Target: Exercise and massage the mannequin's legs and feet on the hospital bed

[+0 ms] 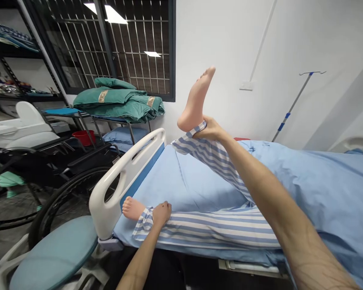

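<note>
Clearly, we are partway through handling the legs of what looks like a care mannequin on the bed (175, 177). One part is done: the raised leg (218, 159), in striped trousers, slants up off the mattress, its bare foot (196, 100) in the air with the toes pointing up. The other, the lying leg (218, 227), stretches flat along the near edge, its foot (132, 208) just beside the footboard (99, 201). What is left, as far as we can judge, is whatever follows with the lifted limb — it has not been set down, and nothing but our grasp seems to bear it at the ankle. A blue cover (320, 177) hides the upper end, so we cannot tell how the hip lies.

As for our hands, the right hand (210, 128) is closed around the raised ankle, just below the heel and over the trouser cuff, with some of its fingers hidden behind the leg. The left hand (162, 213) lies on the other shin near the cuff, its fingers bent — whether it grips the cloth or only presses down, we cannot tell. The two hands are well apart, each on its own leg, and neither holds a tool that we can see.
</note>
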### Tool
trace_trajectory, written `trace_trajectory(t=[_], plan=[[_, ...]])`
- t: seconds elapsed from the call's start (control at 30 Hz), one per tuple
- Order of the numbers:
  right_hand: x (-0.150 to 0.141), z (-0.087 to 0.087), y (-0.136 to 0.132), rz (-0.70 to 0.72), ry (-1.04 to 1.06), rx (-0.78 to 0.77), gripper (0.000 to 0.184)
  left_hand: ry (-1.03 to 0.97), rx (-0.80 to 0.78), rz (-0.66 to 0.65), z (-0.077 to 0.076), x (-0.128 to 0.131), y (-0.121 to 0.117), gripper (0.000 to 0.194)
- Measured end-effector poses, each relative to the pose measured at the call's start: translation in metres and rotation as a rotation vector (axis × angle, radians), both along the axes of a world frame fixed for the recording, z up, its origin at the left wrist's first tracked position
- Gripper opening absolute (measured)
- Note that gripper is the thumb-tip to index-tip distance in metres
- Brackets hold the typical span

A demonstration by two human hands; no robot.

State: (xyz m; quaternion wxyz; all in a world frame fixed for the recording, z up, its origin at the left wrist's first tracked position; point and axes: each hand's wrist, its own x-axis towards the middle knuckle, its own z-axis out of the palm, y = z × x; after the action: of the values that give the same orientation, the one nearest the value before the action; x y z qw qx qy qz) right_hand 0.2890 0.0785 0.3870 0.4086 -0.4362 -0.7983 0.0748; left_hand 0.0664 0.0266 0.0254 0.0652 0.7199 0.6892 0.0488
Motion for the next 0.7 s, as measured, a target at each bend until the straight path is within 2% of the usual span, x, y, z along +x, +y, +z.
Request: trace_trajectory(t=[0.07, 0.13, 0.2, 0.27, 0.4, 0.53, 0.63, 0.7], plan=[[0.006, 0.004, -0.003, 0.100, 0.019, -0.035, 0.050, -0.022, -0.013, 0.049, 0.000, 0.001, 0.000, 0.037], [0.002, -0.002, 0.000, 0.127, -0.004, -0.058, 0.052, -0.037, -0.019, 0.071, 0.000, 0.002, 0.001, 0.038], [-0.012, -0.018, 0.006, 0.125, -0.057, -0.071, 0.053, -0.050, -0.025, 0.086, 0.000, 0.002, 0.001, 0.038], [-0.032, -0.041, 0.016, 0.138, -0.133, -0.087, 0.054, -0.053, -0.020, 0.091, 0.000, 0.002, 0.002, 0.037], [-0.080, -0.106, 0.033, 0.053, -0.368, -0.138, 0.054, -0.064, -0.016, 0.103, -0.001, 0.003, 0.002, 0.035], [-0.125, -0.187, 0.038, -0.030, -0.591, -0.246, 0.061, -0.091, -0.013, 0.154, -0.002, 0.003, 0.002, 0.042], [-0.149, -0.247, 0.035, -0.032, -0.702, -0.324, 0.060, -0.099, -0.023, 0.165, -0.003, 0.002, 0.001, 0.041], [-0.158, -0.278, 0.033, -0.037, -0.739, -0.342, 0.056, -0.111, -0.028, 0.164, -0.004, 0.002, 0.001, 0.041]])
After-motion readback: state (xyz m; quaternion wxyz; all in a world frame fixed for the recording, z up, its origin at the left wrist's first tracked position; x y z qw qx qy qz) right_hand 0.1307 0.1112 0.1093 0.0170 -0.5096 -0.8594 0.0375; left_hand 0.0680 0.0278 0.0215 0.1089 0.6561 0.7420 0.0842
